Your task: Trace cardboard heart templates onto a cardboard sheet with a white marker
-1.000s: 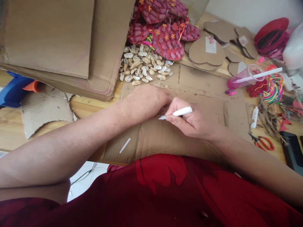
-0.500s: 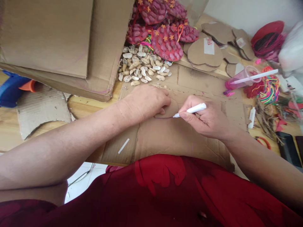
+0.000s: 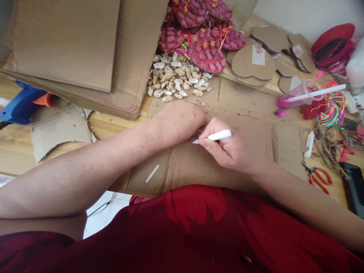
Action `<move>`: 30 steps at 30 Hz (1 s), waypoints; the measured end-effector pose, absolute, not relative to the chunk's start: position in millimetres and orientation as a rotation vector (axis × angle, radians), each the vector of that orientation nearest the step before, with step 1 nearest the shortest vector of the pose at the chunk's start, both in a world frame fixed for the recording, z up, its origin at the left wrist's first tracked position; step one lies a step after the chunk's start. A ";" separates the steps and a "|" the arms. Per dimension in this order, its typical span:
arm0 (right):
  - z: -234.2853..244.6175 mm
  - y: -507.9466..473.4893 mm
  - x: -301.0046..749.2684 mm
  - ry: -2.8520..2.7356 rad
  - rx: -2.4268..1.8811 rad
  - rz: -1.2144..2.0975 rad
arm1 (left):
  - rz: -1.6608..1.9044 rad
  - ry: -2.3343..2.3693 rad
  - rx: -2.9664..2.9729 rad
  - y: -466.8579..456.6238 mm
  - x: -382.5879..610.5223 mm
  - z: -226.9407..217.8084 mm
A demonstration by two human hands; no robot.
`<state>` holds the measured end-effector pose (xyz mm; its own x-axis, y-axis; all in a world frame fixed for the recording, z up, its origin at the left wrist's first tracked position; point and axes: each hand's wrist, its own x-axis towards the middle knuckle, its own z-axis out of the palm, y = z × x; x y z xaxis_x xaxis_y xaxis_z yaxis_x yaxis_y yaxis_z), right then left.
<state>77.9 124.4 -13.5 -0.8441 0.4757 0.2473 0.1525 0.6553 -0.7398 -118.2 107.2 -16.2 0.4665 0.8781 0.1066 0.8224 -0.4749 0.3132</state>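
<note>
My right hand (image 3: 227,149) is closed in a pinch on a white marker pen (image 3: 218,135). The pen is tilted, its tip low over the cardboard sheet (image 3: 199,170), close by my left hand (image 3: 184,121). That left hand is palm down with bent fingers, pressing on a small rounded cardboard piece that the hands now mostly cover. My right hand's knuckles come up against the left fingertips and partly hide them. Just beyond the left hand lies a heap of peanut shells (image 3: 176,77).
Large cardboard sheets (image 3: 65,45) stand at the left, near a blue glue gun (image 3: 24,104). Pink shell-covered crafts (image 3: 207,51) and cardboard cutouts (image 3: 251,62) lie at the back. At right are a pink cup (image 3: 298,93), coloured cords (image 3: 334,106), orange-handled pliers (image 3: 318,178) and a phone (image 3: 352,185).
My right hand has moved left with the marker pen, along the lower edge of the rounded piece, up to my left hand. The whole view has shifted slightly.
</note>
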 end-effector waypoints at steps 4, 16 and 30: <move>-13.9 123.7 79.3 -2.451 -0.495 1.044 | 0.256 1.525 2.537 107.3 -114.7 -10.3; -11.3 127.7 81.2 -2.481 -0.517 1.065 | 0.296 1.539 2.517 107.4 -116.0 -16.2; -16.2 138.4 97.0 -2.315 -0.719 1.248 | 0.281 1.474 2.595 108.3 -117.3 -15.0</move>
